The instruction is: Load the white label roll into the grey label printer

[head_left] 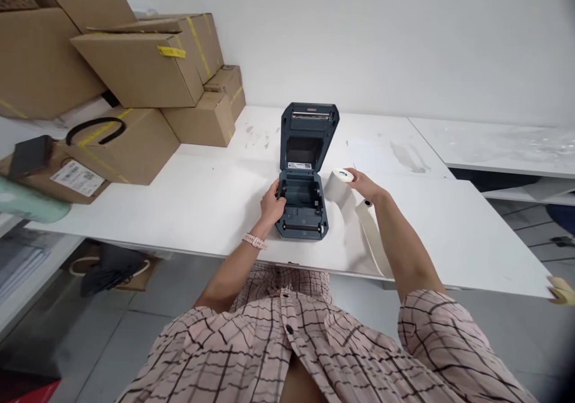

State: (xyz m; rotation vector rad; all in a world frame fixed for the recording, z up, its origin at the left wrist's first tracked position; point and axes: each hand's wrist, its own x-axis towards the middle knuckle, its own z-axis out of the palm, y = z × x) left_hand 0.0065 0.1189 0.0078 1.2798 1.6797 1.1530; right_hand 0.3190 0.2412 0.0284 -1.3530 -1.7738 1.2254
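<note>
A dark label printer [302, 211] stands on the white table with its lid raised and its inner bay exposed. My left hand [272, 204] grips the printer's left side wall, thumb over the rim and fingers on the outside. To the right of the printer, my right hand [363, 182] holds a roll of white labels [340, 182] by its far right side. A loose length of label paper trails from the roll toward me. Beside my right forearm, a cream paper strip [374, 238] runs down to the front edge of the table; a small dark round end shows at its top.
Cardboard boxes [148, 70] are piled at the left, with a black strap [96, 129] on one of them. A mint-green cylinder [33, 200] lies at the far left. Behind the white table [215, 202] rises a wall. Its front edge runs close to my body.
</note>
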